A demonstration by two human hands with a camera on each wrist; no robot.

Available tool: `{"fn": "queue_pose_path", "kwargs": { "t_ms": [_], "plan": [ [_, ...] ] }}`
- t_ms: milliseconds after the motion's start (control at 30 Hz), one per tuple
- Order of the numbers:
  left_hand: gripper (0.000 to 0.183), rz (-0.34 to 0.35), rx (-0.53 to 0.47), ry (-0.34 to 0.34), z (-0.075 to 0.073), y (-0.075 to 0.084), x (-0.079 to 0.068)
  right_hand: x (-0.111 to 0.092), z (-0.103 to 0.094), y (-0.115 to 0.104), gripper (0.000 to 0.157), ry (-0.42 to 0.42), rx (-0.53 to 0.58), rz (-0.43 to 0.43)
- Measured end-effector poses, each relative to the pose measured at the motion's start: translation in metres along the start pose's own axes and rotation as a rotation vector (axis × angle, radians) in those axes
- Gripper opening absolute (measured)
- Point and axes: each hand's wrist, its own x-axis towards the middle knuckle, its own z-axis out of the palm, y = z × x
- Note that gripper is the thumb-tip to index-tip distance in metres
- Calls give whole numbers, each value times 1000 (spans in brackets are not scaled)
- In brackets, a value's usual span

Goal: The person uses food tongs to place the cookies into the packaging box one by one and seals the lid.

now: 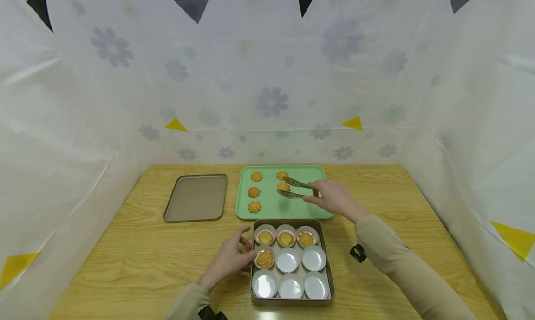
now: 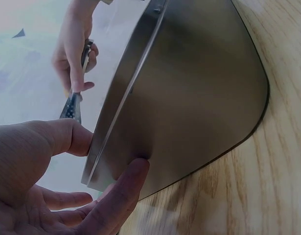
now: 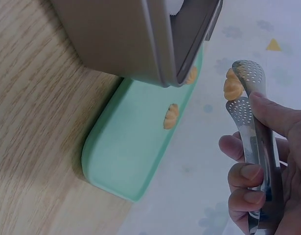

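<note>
My right hand (image 1: 334, 197) holds metal tongs (image 3: 260, 147) with perforated tips over a green tray (image 1: 303, 208). Between the tips shows a ridged golden cookie (image 3: 233, 89), seen above the tray in the right wrist view. Several more cookies (image 1: 254, 192) lie on the tray. Nearer the person stands a deep brown square tin (image 1: 330, 276) lined with white paper cups (image 1: 287, 260). Cookies fill its far row of cups and the left cup of the middle row. My left hand (image 1: 230, 255) rests at the tin's left side, thumb at the rim and a finger against the outer wall.
A shallow brown tray (image 1: 200, 197) lies on the wooden table (image 1: 138, 264), left of the green one. White flower-patterned sheeting (image 1: 271, 78) rises behind the table and along both sides, with black and yellow triangles on it.
</note>
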Motion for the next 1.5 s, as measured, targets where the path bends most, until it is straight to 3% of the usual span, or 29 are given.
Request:
{"fn": "queue_pose_path", "kwargs": {
  "t_ms": [367,600,833,1233,1500],
  "plan": [
    [72,3,11,-1,-1,1,0,-20,-7,-10,20,57,-28,-63],
    [72,3,-7,-4,-1,2,-1,-33,-11,-17,21,69,-51,-114],
    [72,7,5,0,-1,1,-1,-44,-11,-21,36,40,-84,-126],
    [71,12,15,-4,-1,1,0,-64,-6,-24,32,37,-109,-188],
    [71,11,14,-6,-1,1,0,-76,-6,-25,21,41,-89,-261]
  ]
}}
